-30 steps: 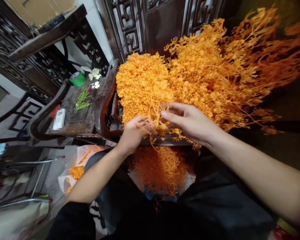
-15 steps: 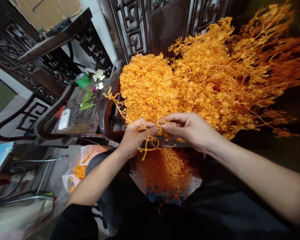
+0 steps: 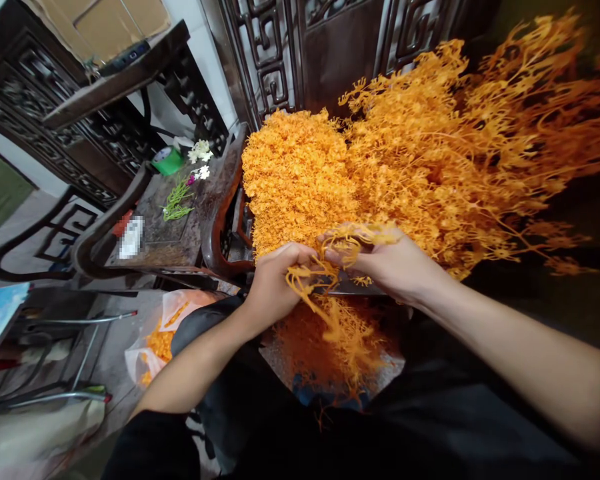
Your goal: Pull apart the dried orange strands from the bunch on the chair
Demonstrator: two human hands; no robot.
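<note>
Between my hands, at the centre, is an orange branching sprig (image 3: 305,283), partly blurred. My left hand (image 3: 276,279) is closed around its stem, and its forked ends hang below the fingers. My right hand (image 3: 380,263) pinches the sprig from the other side, with blurred tips lying over the fingers. Just beyond both hands rises a dense orange heap (image 3: 300,177), and longer loose orange branches (image 3: 430,147) spread to the right. Below my hands, more orange pieces (image 3: 337,340) lie between the knees.
On the dark wooden table (image 3: 165,230) at left are green tape (image 3: 167,161), green sprigs (image 3: 177,200) and white flowers (image 3: 200,152). A plastic bag (image 3: 153,360) holding orange pieces sits on the floor. Carved wooden chair backs (image 3: 335,53) stand behind the heap.
The sprig's long end, which stretched up and left past my left hand, has swung over to the right and now lies over my right hand. My left hand has turned and its fingers have closed more.
</note>
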